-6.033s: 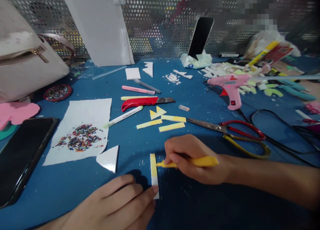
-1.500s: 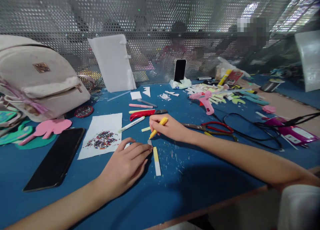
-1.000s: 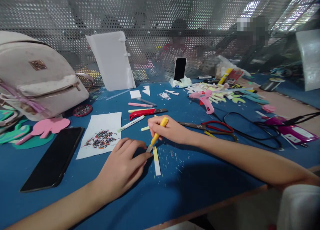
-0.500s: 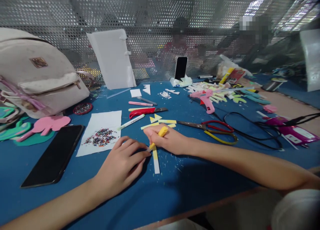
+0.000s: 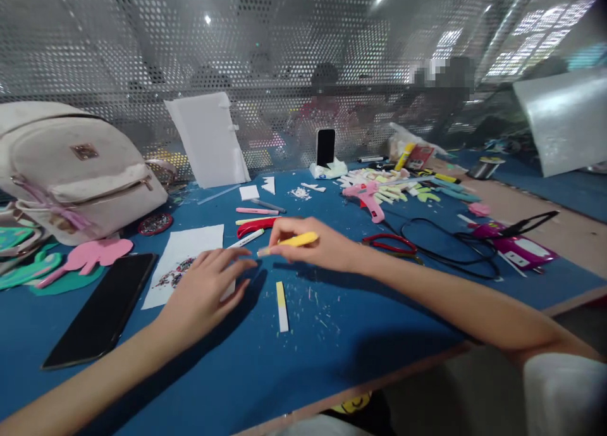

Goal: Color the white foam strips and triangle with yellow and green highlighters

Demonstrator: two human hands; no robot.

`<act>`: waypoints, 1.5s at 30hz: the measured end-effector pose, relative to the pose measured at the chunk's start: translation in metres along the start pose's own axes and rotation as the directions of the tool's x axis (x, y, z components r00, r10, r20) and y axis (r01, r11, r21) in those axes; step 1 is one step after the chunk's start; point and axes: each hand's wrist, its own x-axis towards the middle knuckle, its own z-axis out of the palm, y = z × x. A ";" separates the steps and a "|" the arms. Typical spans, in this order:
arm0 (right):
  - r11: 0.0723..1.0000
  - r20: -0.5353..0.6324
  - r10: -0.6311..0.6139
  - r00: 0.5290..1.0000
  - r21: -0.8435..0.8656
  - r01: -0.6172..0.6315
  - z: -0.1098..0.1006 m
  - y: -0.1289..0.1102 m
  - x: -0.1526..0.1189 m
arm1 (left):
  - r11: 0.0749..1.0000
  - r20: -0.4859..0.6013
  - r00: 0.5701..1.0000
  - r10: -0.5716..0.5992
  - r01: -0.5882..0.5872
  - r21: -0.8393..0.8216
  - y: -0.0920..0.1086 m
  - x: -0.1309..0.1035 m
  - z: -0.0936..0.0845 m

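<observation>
My right hand (image 5: 315,243) is closed around a yellow marker (image 5: 300,240), whose pale end points left toward my left hand. My left hand (image 5: 208,281) is raised with its fingers spread and holds nothing, partly over a white sheet (image 5: 203,235) with mixed small beads (image 5: 173,276). Below and between the hands lies a narrow strip (image 5: 283,312), yellow at its far end and white at the near end, with nobody touching it. A red-handled cutter (image 5: 253,226) and a white pen (image 5: 246,238) lie just beyond the fingers; my right hand hides part of the cutter.
Red-handled scissors (image 5: 389,242) lie partly behind my right forearm. Farther back are a pink glue gun (image 5: 365,195) and a pile of pale pieces (image 5: 393,186). A black phone (image 5: 102,309) and a cream backpack (image 5: 90,170) are at left. Small scraps dot the blue table (image 5: 351,309).
My right hand has lifted the yellow marker off the strip and moved it away from me. My left hand has drawn back left and risen, leaving the strip lying alone. The view has tilted up.
</observation>
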 end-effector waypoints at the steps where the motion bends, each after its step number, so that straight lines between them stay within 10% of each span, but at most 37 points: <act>1: 0.995 -0.036 -0.017 0.999 -0.096 0.013 -0.011 0.002 -0.002 | 0.999 0.007 0.999 -0.031 0.031 0.027 -0.010 0.004 -0.002; 5: 0.730 -0.086 0.065 0.994 -0.675 -0.107 -0.044 0.023 -0.006 | 0.983 0.061 0.988 -0.140 0.132 0.127 -0.042 0.021 0.000; 16: 0.506 -0.110 0.265 0.958 -0.830 -0.235 -0.056 0.087 -0.020 | 0.961 0.218 0.955 -0.203 0.151 0.232 -0.050 0.042 0.016; 35: 0.726 -0.072 0.069 0.995 -0.680 -0.100 -0.025 0.031 -0.018 | 0.958 0.263 0.922 -0.285 0.278 0.066 -0.043 0.036 0.016; 45: 0.967 0.053 0.179 0.982 -0.195 -0.166 -0.004 0.008 -0.022 | 0.927 0.101 0.976 -0.193 0.215 -0.307 -0.008 0.035 -0.008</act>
